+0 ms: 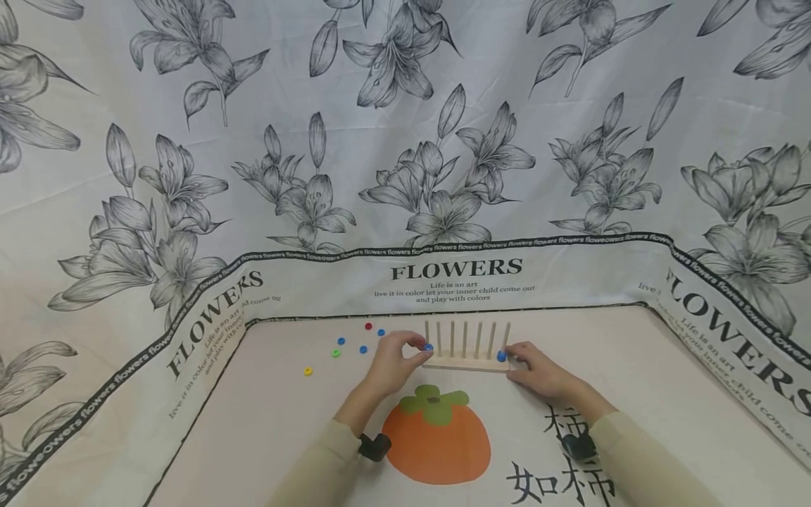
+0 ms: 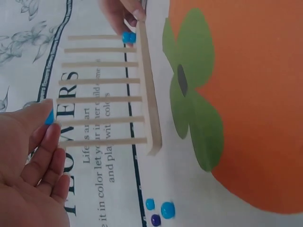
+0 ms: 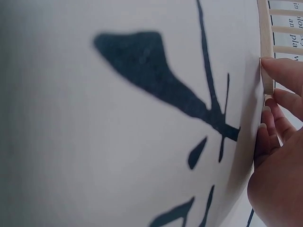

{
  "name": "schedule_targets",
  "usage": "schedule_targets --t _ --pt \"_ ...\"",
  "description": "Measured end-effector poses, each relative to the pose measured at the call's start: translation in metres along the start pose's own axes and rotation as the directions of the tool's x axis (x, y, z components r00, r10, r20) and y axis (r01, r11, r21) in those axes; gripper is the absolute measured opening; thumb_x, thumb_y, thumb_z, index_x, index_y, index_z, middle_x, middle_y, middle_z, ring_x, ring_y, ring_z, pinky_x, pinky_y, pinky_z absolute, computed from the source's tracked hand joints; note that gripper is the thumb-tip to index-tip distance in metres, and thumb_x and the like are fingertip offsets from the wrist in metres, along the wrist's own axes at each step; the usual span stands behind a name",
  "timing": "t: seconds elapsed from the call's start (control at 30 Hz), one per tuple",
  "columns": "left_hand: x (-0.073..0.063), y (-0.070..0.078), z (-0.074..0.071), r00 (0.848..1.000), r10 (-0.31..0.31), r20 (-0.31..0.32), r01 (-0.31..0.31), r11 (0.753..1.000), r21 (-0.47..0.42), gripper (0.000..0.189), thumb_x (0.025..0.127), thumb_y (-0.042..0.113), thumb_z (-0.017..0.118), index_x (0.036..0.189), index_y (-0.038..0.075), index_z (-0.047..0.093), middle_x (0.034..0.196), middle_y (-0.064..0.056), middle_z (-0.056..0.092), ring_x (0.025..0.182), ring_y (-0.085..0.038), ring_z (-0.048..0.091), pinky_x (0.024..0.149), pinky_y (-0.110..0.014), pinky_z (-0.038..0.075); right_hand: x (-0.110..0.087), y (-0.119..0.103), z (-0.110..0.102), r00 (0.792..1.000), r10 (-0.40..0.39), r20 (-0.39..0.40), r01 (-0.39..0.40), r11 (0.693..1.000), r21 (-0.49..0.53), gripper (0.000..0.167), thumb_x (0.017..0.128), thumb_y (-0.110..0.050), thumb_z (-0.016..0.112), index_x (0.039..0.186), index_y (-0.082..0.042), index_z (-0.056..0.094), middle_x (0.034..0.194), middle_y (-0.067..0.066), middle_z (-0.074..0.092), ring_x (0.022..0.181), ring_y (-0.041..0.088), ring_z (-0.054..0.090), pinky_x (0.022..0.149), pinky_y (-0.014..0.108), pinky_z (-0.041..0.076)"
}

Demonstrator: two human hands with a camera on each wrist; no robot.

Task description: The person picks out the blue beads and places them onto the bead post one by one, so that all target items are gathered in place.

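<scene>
The left hand (image 1: 391, 362) pinches a blue bead (image 1: 429, 347); the right hand (image 1: 545, 370) grips one end of the wooden rack (image 1: 465, 364) (two beads (image 2: 133, 37) circle the peg (image 2: 94, 37) there).

Tabletop booth (image 1: 253, 415) with flower-print cloth walls (image 1: 285, 91)

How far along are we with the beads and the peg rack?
Done: two blue beads sit on one end peg. In hand: the left hand pinches another blue bead near the opposite end; the right hand grips the rack's base. Remaining, probably: six loose beads on the table, with the middle pegs bare.
</scene>
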State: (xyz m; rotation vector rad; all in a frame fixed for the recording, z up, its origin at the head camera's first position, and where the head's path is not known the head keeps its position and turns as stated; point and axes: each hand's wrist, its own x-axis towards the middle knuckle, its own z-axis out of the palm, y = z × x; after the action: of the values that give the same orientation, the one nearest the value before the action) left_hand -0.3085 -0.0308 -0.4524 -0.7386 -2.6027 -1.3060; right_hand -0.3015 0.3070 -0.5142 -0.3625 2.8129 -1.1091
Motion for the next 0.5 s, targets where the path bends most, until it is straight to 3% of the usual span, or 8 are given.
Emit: schedule_targets --t 0.27,0.5 --pt "0.009 0.01 0.012 0.999 -0.005 0.043 0.006 1.0 -0.013 0.014 0.095 0.024 0.075 0.105 0.013 0.074 0.102 0.003 0.07 0.104 -0.024 0.063 0.091 -0.041 0.049 -0.007 -0.015 -0.003 1.0 0.003 0.02 -0.002 1.0 -0.015 0.059 0.101 -0.027 0.06 0.151 0.0 0.044 0.148 0.023 0.042 0.136 0.047 0.042 0.11 0.066 0.035" --pt "0.019 0.022 0.023 0.998 0.005 0.062 -0.003 0.999 -0.041 0.015 0.095 0.024 0.075 0.105 0.013 0.074 0.104 0.004 0.071 0.106 -0.024 0.065 0.095 -0.043 0.052 -0.009 -0.018 -0.005 1.0 -0.012 0.017 0.013 0.999 -0.053 0.062 0.102 -0.032 0.059 0.151 0.001 0.042 0.147 0.024 0.042 0.133 0.047 0.044 0.108 0.065 0.038"
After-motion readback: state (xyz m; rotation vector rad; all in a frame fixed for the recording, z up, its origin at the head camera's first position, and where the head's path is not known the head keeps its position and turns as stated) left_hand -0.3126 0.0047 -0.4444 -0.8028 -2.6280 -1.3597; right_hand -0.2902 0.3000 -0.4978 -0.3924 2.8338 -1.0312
